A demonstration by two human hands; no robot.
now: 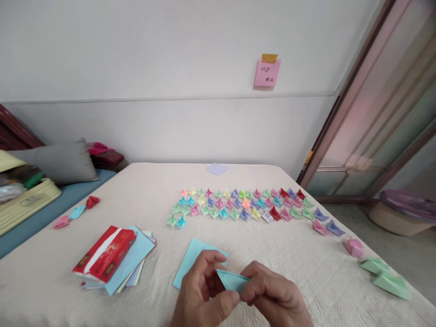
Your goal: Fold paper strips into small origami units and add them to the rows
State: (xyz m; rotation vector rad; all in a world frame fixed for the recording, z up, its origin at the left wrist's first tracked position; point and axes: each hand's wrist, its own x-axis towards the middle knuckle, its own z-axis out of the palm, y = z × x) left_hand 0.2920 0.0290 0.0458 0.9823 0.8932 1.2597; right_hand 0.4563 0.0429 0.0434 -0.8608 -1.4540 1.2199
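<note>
Head view | right hand pinches the right end of a folded blue paper; left hand curls round its left side, thumb at the lower edge | paper held above the tabletop, near a flat blue sheet | pink wall note: handwritten "45", remainder unclear | red packet: printing too small to read

White wall, 1 pink note hanging on it, is rising behind cream-covered table. Left: grey cushion is resting on blue seat. Right: grey floor is showing.
</note>
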